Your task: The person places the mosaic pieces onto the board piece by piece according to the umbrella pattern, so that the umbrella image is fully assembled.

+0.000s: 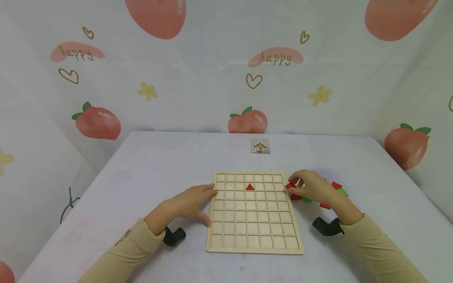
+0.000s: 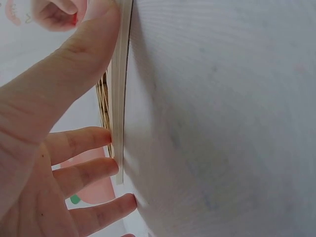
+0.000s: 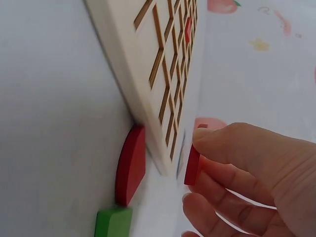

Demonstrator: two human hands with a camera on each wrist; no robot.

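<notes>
Currently, a small red piece (image 3: 192, 165) is pinched between the thumb and fingers of the right hand (image 1: 313, 189), and is held up at the right edge of the wooden grid board (image 1: 251, 216). By the left hand (image 1: 187, 202), whose fingers are spread apart, the board's left edge is touched. One red triangle (image 1: 250, 187) is seated on the grid, in the second row from the far edge, middle column. Just beside the board's right edge, below the pinched piece, a curved red block (image 3: 132, 165) is seen, with a green block (image 3: 112, 223) next to it. More red and green pieces are partly hidden by the right forearm. Beyond the board, a pattern card (image 1: 260, 146) is laid on the white tablecloth (image 1: 170, 157).
</notes>
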